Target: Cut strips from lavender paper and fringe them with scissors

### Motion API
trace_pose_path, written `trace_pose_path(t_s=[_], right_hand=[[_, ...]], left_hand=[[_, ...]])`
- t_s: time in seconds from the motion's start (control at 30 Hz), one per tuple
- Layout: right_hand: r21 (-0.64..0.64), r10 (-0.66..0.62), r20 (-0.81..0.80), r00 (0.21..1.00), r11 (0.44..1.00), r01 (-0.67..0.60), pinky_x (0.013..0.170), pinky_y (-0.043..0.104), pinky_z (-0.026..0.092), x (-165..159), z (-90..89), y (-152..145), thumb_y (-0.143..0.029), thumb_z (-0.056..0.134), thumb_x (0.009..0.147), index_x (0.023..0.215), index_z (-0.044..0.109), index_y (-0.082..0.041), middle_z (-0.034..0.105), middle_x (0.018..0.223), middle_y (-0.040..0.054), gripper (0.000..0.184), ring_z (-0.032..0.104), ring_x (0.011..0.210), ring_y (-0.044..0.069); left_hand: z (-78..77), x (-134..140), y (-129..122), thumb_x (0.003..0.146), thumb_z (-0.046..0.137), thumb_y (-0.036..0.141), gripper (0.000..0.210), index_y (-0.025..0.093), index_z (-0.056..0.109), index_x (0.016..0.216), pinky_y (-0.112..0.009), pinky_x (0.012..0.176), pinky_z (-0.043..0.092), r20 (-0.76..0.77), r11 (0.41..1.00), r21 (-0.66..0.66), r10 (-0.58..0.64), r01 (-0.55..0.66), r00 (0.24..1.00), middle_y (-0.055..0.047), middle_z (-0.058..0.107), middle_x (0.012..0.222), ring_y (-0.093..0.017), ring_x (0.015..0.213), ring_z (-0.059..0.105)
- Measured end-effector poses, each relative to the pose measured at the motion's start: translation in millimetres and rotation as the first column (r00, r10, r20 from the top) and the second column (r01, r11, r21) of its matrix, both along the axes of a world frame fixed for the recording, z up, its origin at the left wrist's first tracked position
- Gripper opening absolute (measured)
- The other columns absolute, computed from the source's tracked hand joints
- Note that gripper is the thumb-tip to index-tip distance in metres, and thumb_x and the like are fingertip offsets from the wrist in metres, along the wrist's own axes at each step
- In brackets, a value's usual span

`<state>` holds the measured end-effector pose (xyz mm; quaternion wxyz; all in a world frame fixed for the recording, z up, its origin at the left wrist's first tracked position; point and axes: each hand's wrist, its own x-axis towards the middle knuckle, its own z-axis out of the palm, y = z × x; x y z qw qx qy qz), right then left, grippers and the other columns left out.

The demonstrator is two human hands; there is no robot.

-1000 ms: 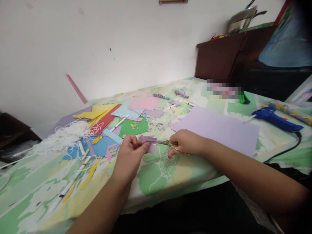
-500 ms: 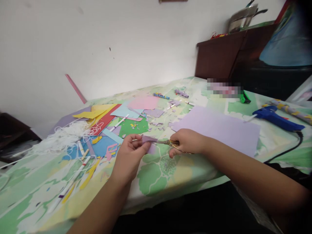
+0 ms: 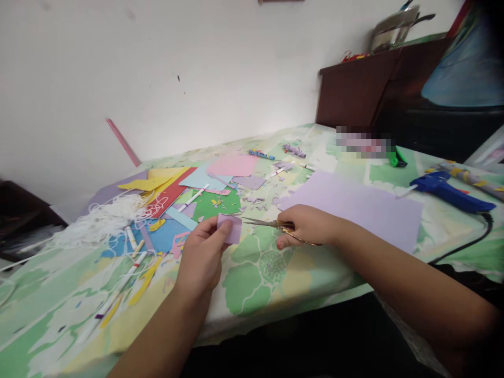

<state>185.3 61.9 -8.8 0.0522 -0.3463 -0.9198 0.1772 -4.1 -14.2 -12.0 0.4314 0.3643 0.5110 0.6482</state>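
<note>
My left hand pinches a small piece of purple paper between thumb and fingers, above the table's front part. Closed round the gold handles of a pair of scissors is my right hand. The blades point left, slightly parted, with their tips just short of the paper's right edge. A large purple sheet lies flat behind and to the right of my right hand. Green paper with small scraps on it is beyond my left hand.
Tangled white string, coloured papers and markers spread over the left of the flowered tablecloth. At right lies a blue glue gun with a black cord. Small decorated rolls sit towards the back, before the wall.
The scissors have come away from the purple paper and shifted slightly right. My left hand has moved a little left and turned the paper so its face shows.
</note>
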Motion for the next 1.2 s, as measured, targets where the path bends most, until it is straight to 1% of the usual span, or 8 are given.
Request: trace_pose_path(t_s=[0.13, 0.37, 0.47, 0.63, 0.87, 1.03, 1.2], right_hand=[[0.040, 0.000, -0.006, 1.000, 0.999, 0.001, 0.044, 0.022, 0.019, -4.2, -1.7, -2.4, -0.069, 0.036, 0.058, 0.060, 0.045, -0.018, 0.044, 0.054, -0.0014, 0.052, 0.032, 0.047, 0.009], [0.100, -0.005, 0.014, 1.000, 0.995, 0.003, 0.044, 0.021, 0.019, -8.4, -3.8, -3.6, -0.071, 0.035, 0.057, 0.060, 0.046, -0.017, 0.045, 0.054, -0.0010, 0.054, 0.033, 0.047, 0.009], [0.109, -0.013, 0.025, 1.000, 0.994, 0.010, 0.044, 0.021, 0.018, -10.3, -4.4, -4.8, -0.071, 0.034, 0.057, 0.060, 0.046, -0.018, 0.046, 0.054, -0.0009, 0.055, 0.033, 0.047, 0.009], [0.109, -0.019, 0.035, 0.999, 0.994, 0.015, 0.045, 0.022, 0.018, -12.6, -4.3, -6.5, -0.071, 0.033, 0.057, 0.062, 0.048, -0.018, 0.047, 0.055, -0.0001, 0.056, 0.033, 0.047, 0.009], [0.093, -0.045, 0.011, 0.999, 0.995, 0.044, 0.045, 0.022, 0.018, -14.0, -3.5, -9.6, -0.071, 0.034, 0.057, 0.061, 0.047, -0.018, 0.047, 0.054, -0.0007, 0.054, 0.033, 0.046, 0.009], [0.063, -0.050, 0.018, 0.999, 0.997, 0.049, 0.045, 0.022, 0.018, -15.5, -3.6, -12.0, -0.071, 0.036, 0.056, 0.062, 0.049, -0.018, 0.047, 0.054, 0.0000, 0.055, 0.033, 0.046, 0.009], [0.065, -0.037, 0.004, 0.999, 0.997, 0.037, 0.044, 0.021, 0.019, -15.2, -4.6, -11.6, -0.071, 0.036, 0.056, 0.062, 0.048, -0.018, 0.047, 0.053, -0.0007, 0.055, 0.032, 0.045, 0.008]], left_hand=[[-0.5, 0.5, -0.3, 0.059, 0.063, 0.023, 0.014, 0.016, 0.060, 0.070, -0.019, 0.052, 0.043, 0.012, 1.000, -0.010, -0.006, 0.006, 1.000, 0.002, 0.059, 0.065, -0.007, 0.056, 0.052], [-6.1, 4.5, 2.1, 0.060, 0.061, 0.021, 0.010, 0.016, 0.057, 0.067, -0.019, 0.050, 0.039, -0.071, 0.999, 0.026, -0.033, 0.035, 0.997, 0.003, 0.057, 0.059, -0.007, 0.052, 0.050], [-8.0, 6.3, 2.5, 0.060, 0.061, 0.019, 0.009, 0.016, 0.055, 0.066, -0.020, 0.052, 0.039, -0.083, 0.998, 0.038, -0.040, 0.044, 0.996, 0.004, 0.056, 0.059, -0.007, 0.053, 0.050], [-8.8, 7.3, 2.9, 0.061, 0.059, 0.017, 0.009, 0.016, 0.052, 0.066, -0.021, 0.053, 0.037, -0.085, 0.997, 0.050, -0.052, 0.057, 0.995, 0.004, 0.053, 0.060, -0.007, 0.054, 0.048], [-11.4, 7.1, 3.9, 0.062, 0.056, 0.014, 0.014, 0.018, 0.043, 0.062, -0.018, 0.048, 0.031, -0.083, 0.993, 0.054, -0.102, 0.107, 0.991, 0.006, 0.047, 0.055, -0.006, 0.050, 0.044], [-13.8, 6.1, 4.5, 0.062, 0.055, 0.012, 0.020, 0.019, 0.037, 0.061, -0.018, 0.046, 0.029, -0.073, 0.990, 0.091, -0.105, 0.111, 0.992, 0.007, 0.043, 0.056, -0.006, 0.049, 0.042], [-13.8, 6.0, 4.6, 0.061, 0.055, 0.011, 0.022, 0.019, 0.035, 0.062, -0.017, 0.046, 0.029, -0.075, 0.990, 0.102, -0.090, 0.098, 0.993, 0.007, 0.041, 0.057, -0.005, 0.050, 0.041]])
